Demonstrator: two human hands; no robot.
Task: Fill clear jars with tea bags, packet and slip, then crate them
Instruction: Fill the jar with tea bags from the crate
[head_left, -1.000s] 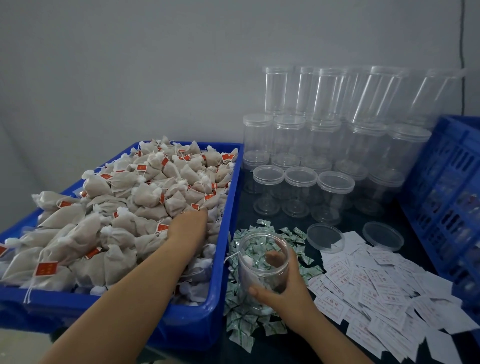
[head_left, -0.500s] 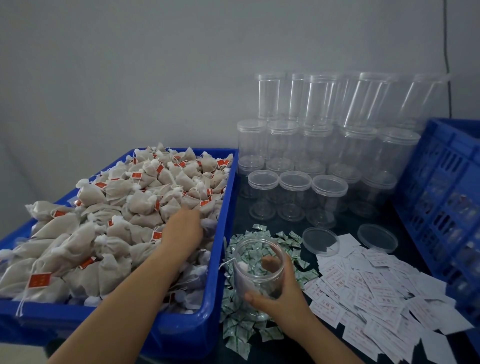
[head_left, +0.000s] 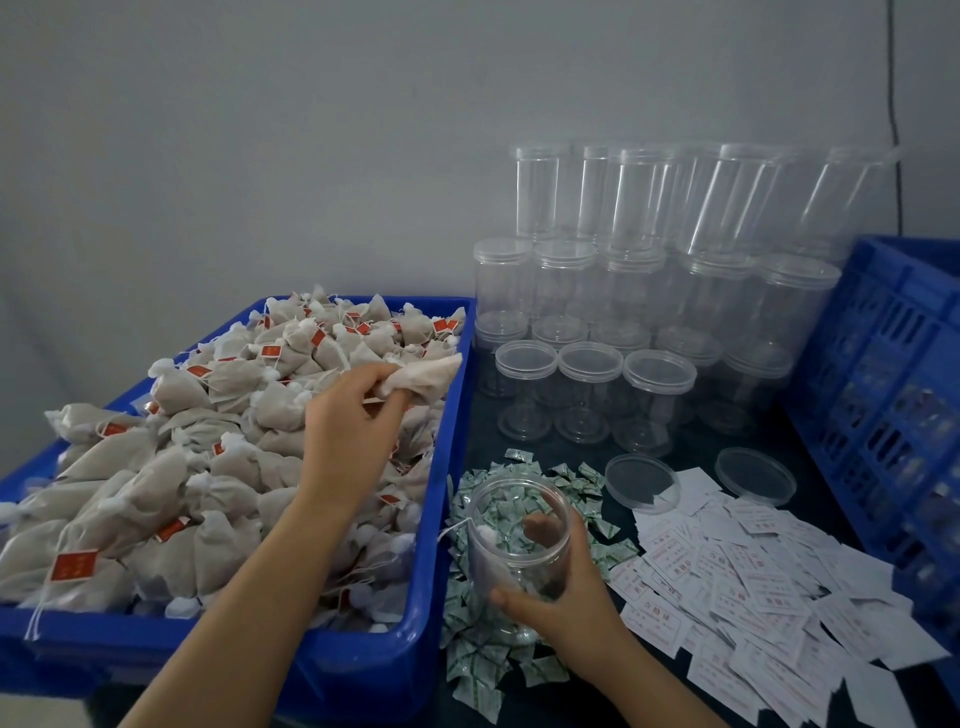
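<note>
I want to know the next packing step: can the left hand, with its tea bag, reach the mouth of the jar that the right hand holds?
Probably yes. The jar has no lid, and nothing lies between it and the left hand.

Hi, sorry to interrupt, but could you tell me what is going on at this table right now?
A person is packing tea into jars. The left hand pinches one tea bag above the heaped blue bin, while the right hand grips an open clear jar standing on the green packets. Paper slips, two loose lids and stacked empty jars wait nearby; a blue crate stands at right.
</note>
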